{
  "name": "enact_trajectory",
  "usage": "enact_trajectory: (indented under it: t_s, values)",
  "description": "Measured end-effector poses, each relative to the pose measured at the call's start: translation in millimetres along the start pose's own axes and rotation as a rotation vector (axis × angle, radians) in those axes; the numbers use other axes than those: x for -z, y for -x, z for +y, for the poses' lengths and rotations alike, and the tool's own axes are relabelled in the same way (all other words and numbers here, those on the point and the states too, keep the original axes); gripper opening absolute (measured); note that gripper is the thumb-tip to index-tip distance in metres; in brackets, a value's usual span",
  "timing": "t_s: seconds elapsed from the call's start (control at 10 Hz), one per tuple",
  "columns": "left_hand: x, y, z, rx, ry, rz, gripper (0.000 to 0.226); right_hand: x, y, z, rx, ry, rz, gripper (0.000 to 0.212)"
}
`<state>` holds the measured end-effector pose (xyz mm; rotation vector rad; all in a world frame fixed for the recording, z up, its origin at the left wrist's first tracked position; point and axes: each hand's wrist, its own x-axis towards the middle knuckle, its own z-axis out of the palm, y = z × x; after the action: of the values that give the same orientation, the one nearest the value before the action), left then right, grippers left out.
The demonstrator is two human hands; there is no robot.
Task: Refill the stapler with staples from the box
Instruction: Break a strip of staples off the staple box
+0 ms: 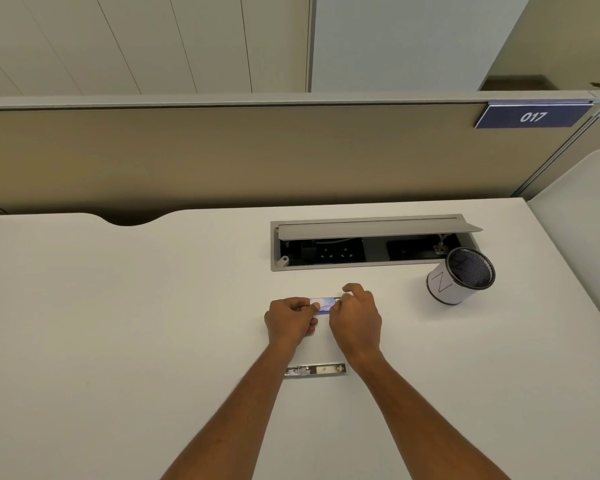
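Now both hands meet at the box [323,302], a small blue pack far out on the surface [118,323]. The left hand [289,318] pinches its left end to steady it. The right hand [355,315] pinches the right end with the index finger lifted, a grip that suits sliding or prying it open. The stapler [315,370] lies flat between the forearms, close to the person, within easy reach for loading. Fingers cover both ends of the box, so whether it is open yet, or shows any staples, cannot be told.
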<state>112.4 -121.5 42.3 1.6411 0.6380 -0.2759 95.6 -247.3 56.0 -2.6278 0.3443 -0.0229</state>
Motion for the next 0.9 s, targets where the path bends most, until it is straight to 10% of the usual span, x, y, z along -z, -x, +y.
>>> enact_trajectory:
  t_s: [0.5,0.9]
  values:
    - [3,2,2,0.019,0.032,-0.012,0.017,18,0,7,0.007,-0.410,0.164,0.014]
    - [2,4,4,0.029,0.041,0.001,0.017,11,33,22,0.056,-0.100,0.092,0.012]
